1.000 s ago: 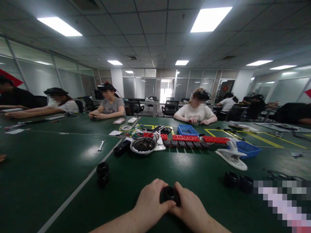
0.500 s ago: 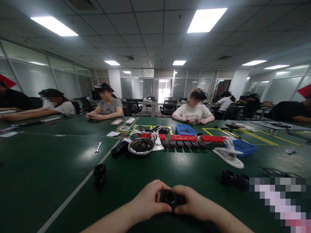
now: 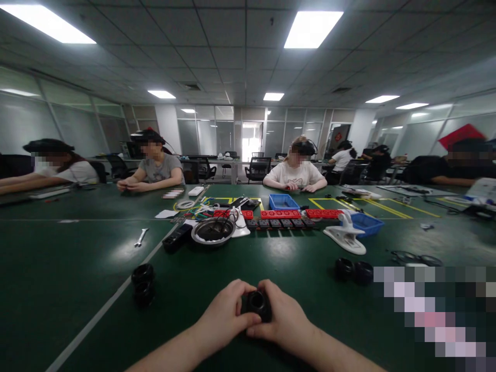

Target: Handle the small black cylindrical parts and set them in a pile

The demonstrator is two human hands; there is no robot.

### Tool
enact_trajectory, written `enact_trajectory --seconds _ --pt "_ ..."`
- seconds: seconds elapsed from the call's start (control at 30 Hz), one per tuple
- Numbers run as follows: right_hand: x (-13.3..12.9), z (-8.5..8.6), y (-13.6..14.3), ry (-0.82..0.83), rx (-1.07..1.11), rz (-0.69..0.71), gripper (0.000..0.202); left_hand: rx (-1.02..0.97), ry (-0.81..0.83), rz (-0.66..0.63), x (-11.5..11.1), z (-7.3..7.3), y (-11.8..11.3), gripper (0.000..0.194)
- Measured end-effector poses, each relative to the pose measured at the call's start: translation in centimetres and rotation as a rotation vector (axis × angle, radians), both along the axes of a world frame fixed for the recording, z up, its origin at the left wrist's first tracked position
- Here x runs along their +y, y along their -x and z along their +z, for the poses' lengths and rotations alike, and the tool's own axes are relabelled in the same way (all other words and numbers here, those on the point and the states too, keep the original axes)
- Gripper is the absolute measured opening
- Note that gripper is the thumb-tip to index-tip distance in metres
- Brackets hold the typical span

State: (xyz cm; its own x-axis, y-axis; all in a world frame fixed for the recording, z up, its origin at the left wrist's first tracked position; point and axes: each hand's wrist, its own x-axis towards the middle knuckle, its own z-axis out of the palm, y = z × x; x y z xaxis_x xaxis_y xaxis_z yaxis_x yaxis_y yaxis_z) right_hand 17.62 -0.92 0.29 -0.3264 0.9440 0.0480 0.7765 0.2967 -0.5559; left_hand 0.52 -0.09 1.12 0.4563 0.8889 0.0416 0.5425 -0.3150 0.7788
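Both hands hold a small black round part (image 3: 256,299) with a hole in its top, low over the green table. My left hand (image 3: 222,313) grips it from the left, thumb across the front and fingers behind. On the other side, my right hand (image 3: 283,316) is closed round it, its thumb close to the left thumb. The fingers hide much of the part's sides. Two similar black hollow round parts (image 3: 143,294) sit together to the left. Another pair of black round parts (image 3: 363,272) stands side by side to the right.
Beyond the hands are a metal bowl (image 3: 214,232), a black power strip (image 3: 177,236), red socket strips (image 3: 279,214), a white clamp base (image 3: 346,238) and blue trays (image 3: 284,202). A wrench (image 3: 141,237) lies left. Co-workers sit across the table. A blurred patch covers the lower right.
The view has turned right, so the scene shifts left. My right hand has moved in closer round the black part, its fingers now nearer my left hand's fingers.
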Motion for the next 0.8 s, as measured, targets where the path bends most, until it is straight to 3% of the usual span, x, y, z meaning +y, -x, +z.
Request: enact_trajectory --seconds 0.1,0.23,0.3,0.43,0.57,0.63,0.8 --pt "0.3 1.0 -1.0 0.028 0.013 0.194 0.073 -0.011 0.013 -0.126 0.4 0.3 0.5 0.034" --pt "1.1 1.7 -2.2 0.138 -0.006 0.321 0.042 -0.025 0.076 -0.210 0.7 0.5 1.0 0.037" --pt "1.4 1.7 -2.4 0.175 0.018 0.334 0.038 -0.022 0.090 -0.214 0.5 0.6 0.9 0.038" --pt "1.1 1.0 -1.8 0.173 -0.022 0.214 0.043 0.055 0.032 -0.122 -0.1 0.7 0.3 0.033" --pt "0.3 0.3 -0.2 0.023 -0.165 -0.014 0.049 0.147 -0.045 0.055 -0.7 0.5 -0.4 0.027" --pt "-0.1 0.0 0.3 -0.027 -0.200 -0.067 0.049 0.154 -0.066 0.075 -0.8 0.3 -0.6 0.026" --pt "-0.2 0.3 -0.3 -0.031 -0.081 0.053 0.065 0.072 -0.057 0.028 -0.5 -0.2 -0.4 0.038"
